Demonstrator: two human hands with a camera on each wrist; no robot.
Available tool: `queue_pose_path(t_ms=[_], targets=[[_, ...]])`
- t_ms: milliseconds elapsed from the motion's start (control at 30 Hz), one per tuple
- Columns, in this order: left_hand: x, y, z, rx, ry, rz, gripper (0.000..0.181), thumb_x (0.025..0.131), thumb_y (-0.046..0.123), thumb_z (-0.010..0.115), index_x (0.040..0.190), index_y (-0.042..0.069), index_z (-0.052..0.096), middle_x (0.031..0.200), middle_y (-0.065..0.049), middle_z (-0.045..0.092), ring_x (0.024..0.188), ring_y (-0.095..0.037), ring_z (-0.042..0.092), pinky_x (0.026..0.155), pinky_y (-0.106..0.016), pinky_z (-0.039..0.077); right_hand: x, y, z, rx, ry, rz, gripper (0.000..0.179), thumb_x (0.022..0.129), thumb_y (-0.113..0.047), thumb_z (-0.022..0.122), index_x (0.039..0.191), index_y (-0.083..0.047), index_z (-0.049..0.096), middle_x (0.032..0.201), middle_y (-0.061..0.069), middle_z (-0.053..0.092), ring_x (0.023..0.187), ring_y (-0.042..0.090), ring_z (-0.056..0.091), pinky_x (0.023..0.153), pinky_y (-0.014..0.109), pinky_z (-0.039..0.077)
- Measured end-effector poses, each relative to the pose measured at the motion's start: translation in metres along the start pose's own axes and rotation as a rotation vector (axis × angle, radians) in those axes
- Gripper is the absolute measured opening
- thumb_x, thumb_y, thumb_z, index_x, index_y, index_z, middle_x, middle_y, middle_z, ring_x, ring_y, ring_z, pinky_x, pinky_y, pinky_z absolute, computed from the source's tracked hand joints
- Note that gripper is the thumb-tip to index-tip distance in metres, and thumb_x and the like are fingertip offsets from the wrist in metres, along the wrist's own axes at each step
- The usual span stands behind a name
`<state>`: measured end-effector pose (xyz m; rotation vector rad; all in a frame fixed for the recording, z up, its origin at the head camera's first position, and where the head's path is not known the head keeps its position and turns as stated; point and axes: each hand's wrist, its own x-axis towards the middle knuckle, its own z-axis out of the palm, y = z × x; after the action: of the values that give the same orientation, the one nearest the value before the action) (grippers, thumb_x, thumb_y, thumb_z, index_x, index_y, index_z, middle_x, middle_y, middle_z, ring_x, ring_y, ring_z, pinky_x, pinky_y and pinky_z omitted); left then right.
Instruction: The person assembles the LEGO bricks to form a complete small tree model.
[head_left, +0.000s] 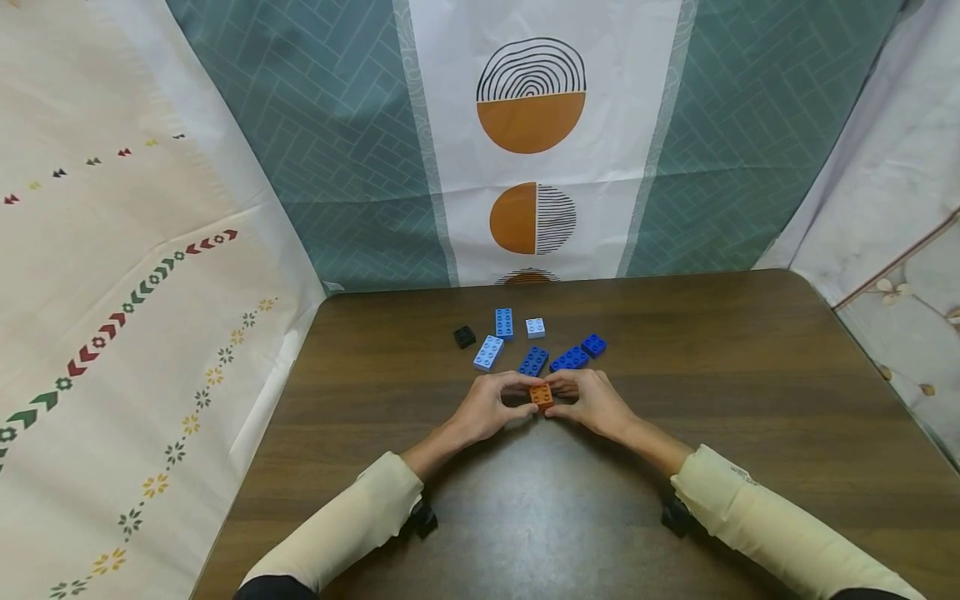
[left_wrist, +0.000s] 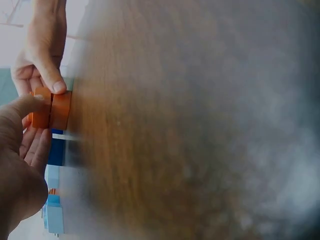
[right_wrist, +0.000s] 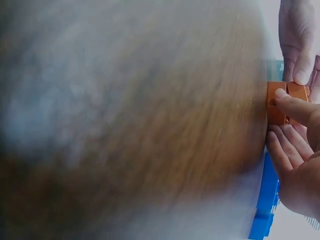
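Two orange toy bricks are stacked on the wooden table (head_left: 420, 367) between my hands. The left wrist view shows the upper orange brick (left_wrist: 42, 116) tilted slightly over the lower orange brick (left_wrist: 61, 110), with a thin dark gap between them. My left hand (head_left: 483, 406) pinches the upper brick between thumb and fingers. On the other side, my right hand (head_left: 600, 406) holds the lower brick, its thumb against the near side. Just beyond the fingers lies a dark blue brick (head_left: 533, 360). Parts of the fingers behind the stack are hidden.
Farther back lie a long blue brick (head_left: 569, 358), a small blue brick (head_left: 594, 345), a medium blue brick (head_left: 504, 323), a light blue brick (head_left: 488, 353), a small pale blue brick (head_left: 535, 327) and a black brick (head_left: 464, 337). A patterned curtain (head_left: 360, 167) hangs behind the table.
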<state>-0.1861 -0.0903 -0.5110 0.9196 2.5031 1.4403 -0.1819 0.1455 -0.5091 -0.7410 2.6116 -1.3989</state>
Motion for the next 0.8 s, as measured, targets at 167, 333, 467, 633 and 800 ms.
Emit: queue_pose_path(t_ms=[167,333,467,633,800], targets=[[0.001,-0.001,0.0,0.006,-0.003,-0.006,0.04,0.094,0.007,0.083,0.133,0.011,0.074,0.121,-0.004,0.075,0.107,-0.011,0.074,0.091,-0.024,0.058,0.0,0.001,-0.001,-0.01,0.001,-0.003,0.043,0.083,-0.002,0.091,0.123,0.0,0.074,0.117,0.015,0.077,0.108,0.031,0.076,0.091,0.04,0.061],[0.002,-0.001,-0.001,0.037,-0.012,0.013,0.039,0.093,0.007,0.083,0.132,0.01,0.075,0.119,-0.004,0.075,0.105,-0.011,0.074,0.09,-0.022,0.058,0.001,0.002,-0.005,-0.013,-0.043,0.002,0.043,0.086,-0.008,0.09,0.124,0.001,0.073,0.119,0.016,0.077,0.11,0.032,0.075,0.092,0.042,0.061],[0.003,0.002,-0.002,0.086,-0.02,0.035,0.038,0.093,0.007,0.083,0.131,0.01,0.076,0.119,-0.003,0.075,0.105,-0.01,0.074,0.09,-0.021,0.058,0.005,0.001,-0.013,0.03,-0.129,0.037,0.038,0.093,-0.017,0.085,0.127,-0.002,0.074,0.12,0.012,0.077,0.112,0.029,0.074,0.093,0.041,0.061],[0.004,0.005,-0.002,0.123,-0.037,0.045,0.037,0.094,0.008,0.083,0.13,0.009,0.076,0.12,-0.003,0.074,0.107,-0.012,0.073,0.091,-0.021,0.057,0.007,-0.001,-0.021,0.058,-0.152,0.041,0.032,0.096,-0.018,0.082,0.125,-0.005,0.077,0.117,0.008,0.078,0.11,0.026,0.075,0.092,0.041,0.061],[0.005,0.004,-0.004,0.049,-0.059,0.011,0.035,0.095,0.006,0.081,0.129,0.007,0.075,0.121,-0.006,0.073,0.107,-0.013,0.073,0.091,-0.022,0.058,0.006,-0.002,-0.02,0.05,-0.095,0.02,0.032,0.093,-0.016,0.085,0.122,-0.004,0.079,0.114,0.009,0.079,0.105,0.025,0.077,0.088,0.038,0.062]])
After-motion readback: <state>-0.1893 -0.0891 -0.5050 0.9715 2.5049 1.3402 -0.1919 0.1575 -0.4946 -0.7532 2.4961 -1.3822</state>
